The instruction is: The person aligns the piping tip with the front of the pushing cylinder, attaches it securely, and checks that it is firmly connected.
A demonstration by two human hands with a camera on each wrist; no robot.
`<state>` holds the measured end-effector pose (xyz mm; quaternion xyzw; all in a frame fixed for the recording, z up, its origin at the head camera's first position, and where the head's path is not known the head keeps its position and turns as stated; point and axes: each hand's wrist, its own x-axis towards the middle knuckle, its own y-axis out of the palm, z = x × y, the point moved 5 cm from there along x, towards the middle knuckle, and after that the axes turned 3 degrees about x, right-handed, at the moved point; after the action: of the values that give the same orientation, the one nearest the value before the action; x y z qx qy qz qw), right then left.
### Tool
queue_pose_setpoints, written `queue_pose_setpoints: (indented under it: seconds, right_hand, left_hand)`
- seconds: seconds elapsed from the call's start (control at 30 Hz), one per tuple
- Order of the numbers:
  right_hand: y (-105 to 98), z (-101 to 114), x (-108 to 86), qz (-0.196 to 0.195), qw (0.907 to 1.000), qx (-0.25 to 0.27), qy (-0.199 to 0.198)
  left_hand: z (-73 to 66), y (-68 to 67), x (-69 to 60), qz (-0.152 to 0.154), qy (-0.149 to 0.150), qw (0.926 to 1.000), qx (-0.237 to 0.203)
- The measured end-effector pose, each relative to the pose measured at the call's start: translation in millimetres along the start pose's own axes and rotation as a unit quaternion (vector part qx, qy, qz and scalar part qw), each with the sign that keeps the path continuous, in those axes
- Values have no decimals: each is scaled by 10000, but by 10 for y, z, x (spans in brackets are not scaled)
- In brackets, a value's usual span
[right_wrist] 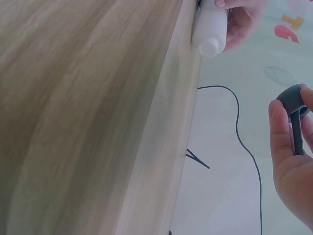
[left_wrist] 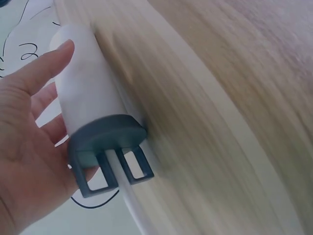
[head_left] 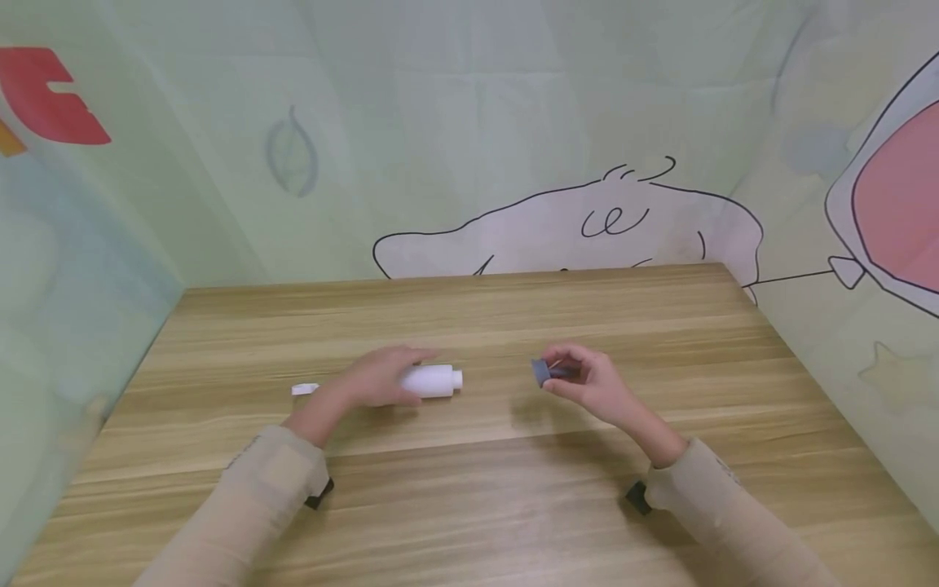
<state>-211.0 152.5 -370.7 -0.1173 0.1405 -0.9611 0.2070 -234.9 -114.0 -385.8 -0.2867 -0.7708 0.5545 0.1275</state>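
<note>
A white cylinder (head_left: 431, 381) with a narrow neck lies sideways low over the table. My left hand (head_left: 381, 377) holds it, thumb on one side and fingers on the other. In the left wrist view its other end has a dark teal end piece (left_wrist: 108, 133) with two open loops, and a thin white rod (left_wrist: 128, 198) runs out between them. The rod's flat white tip (head_left: 304, 389) shows left of my left hand. My right hand (head_left: 592, 383) pinches a dark grey cap-like piece (head_left: 541, 372) with a thin stem (right_wrist: 297, 132), raised above the table, apart from the cylinder's neck.
Both hands are over a wood-grain table (head_left: 469, 505). A pale printed curtain (head_left: 469, 122) with cartoon drawings hangs behind the table and at its sides. A small black device (head_left: 639, 497) sits at the right wrist, another (head_left: 319, 494) at the left.
</note>
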Motion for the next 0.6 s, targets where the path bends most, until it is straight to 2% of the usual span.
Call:
queue_pose_setpoints:
  seconds: [0.27, 0.6]
  right_hand:
    - [3, 18, 4, -16, 10000, 39, -19]
    - [5, -13, 6, -35, 10000, -26, -1]
  left_hand:
    - [66, 50, -9, 180, -284, 9992, -220]
    - [48, 38, -20, 194, -338, 9991, -170]
